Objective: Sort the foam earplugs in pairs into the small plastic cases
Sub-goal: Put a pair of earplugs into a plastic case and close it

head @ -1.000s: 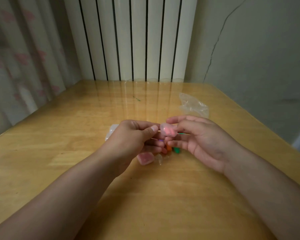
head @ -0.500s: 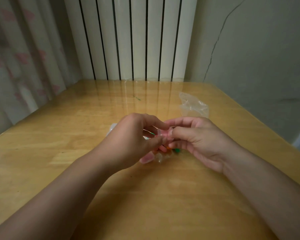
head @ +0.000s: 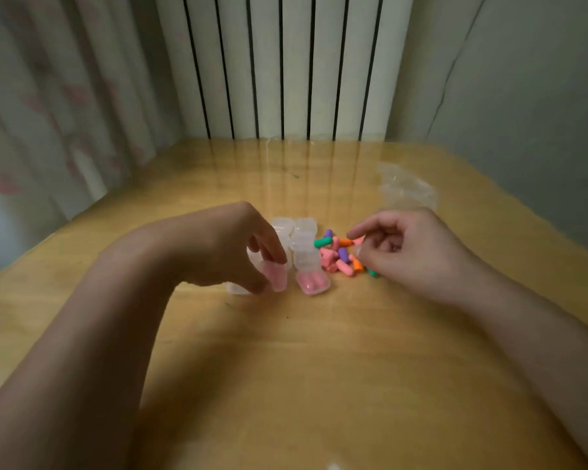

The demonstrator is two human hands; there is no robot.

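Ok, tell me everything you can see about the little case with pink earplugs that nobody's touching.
The filled case is a small translucent plastic box with rounded corners, lying flat on the wooden table. Pink earplugs show through it, side by side; it looks shut, though blur hides any seam. Its far edge meets a row of empty clear cases. No hand touches it: the left hand holds another pink-filled case just left of it.

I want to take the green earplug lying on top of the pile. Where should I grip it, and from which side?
Probably pinch the green earplug across its middle, coming from above. It lies almost flat on top of the pile, its rounded sides exposed.
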